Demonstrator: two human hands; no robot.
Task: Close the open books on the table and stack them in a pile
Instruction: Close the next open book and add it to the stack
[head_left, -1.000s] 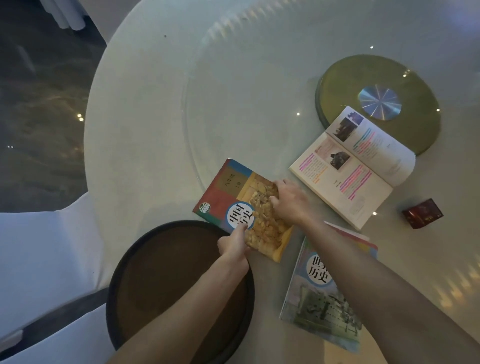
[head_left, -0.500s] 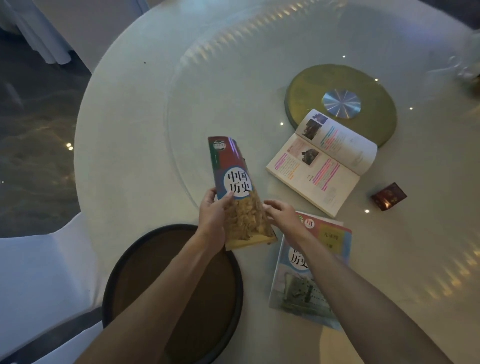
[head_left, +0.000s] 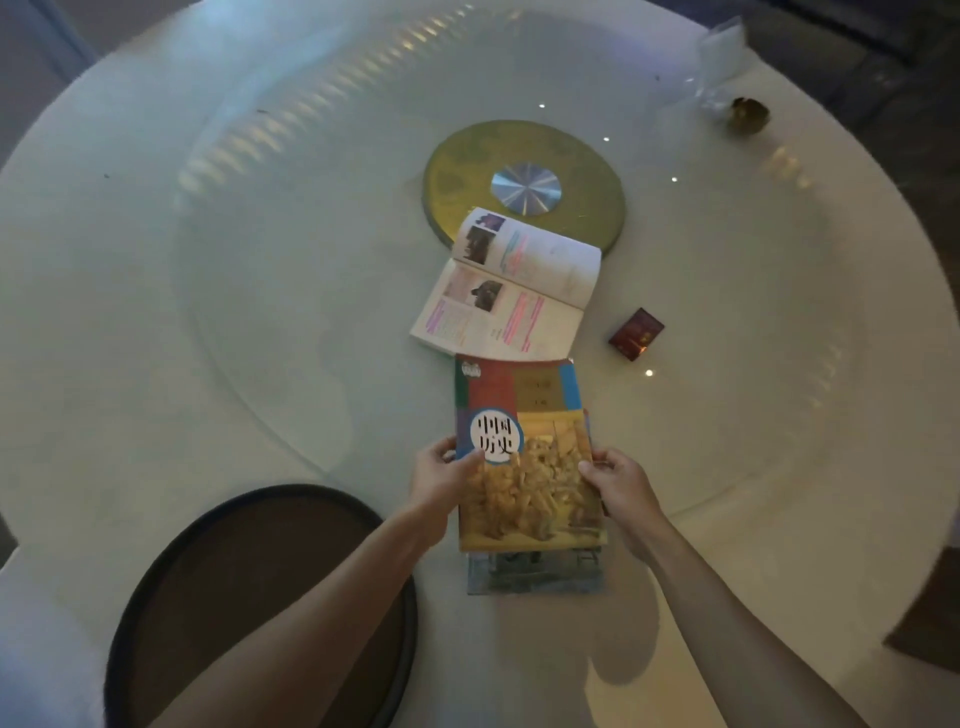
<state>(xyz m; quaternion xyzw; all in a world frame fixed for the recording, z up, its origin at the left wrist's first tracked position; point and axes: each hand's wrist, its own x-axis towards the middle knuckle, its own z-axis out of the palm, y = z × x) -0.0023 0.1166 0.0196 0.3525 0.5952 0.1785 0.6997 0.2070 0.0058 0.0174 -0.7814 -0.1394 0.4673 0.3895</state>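
A closed history book with a red, blue and yellow cover lies on top of a second closed book, of which only the near edge shows. My left hand grips the top book's left edge. Its right edge is held by my right hand. Just beyond, an open book with pink highlighted text lies flat on the white round table.
A gold disc with a silver centre sits past the open book. A small dark red box lies to the right. A round dark tray is at the near left. A clear glass item stands far right.
The colourful book went from the table at the left, up in my left hand, then right onto the other closed book. My right hand now holds its right edge.
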